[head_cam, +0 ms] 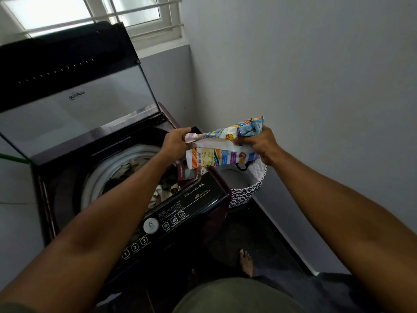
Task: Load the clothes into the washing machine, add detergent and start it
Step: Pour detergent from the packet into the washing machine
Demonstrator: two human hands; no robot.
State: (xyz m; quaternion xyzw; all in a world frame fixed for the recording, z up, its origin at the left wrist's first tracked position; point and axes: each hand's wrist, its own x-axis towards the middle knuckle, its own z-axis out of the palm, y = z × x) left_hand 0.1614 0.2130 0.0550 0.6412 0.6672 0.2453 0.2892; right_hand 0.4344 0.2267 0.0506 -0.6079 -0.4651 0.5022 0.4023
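Detergent packet point(222, 146) pinched by left hand point(174, 143), gripped by right hand point(259, 143); clothes point(162, 188) half hidden behind forearm.

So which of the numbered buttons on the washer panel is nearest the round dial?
Button 3. It sits at the end of the 1-2-3 row closest to the white round dial marked 6, with button 2 and button 1 farther away.

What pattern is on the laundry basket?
Black-and-white zigzag stripes on the fabric laundry basket, head view.
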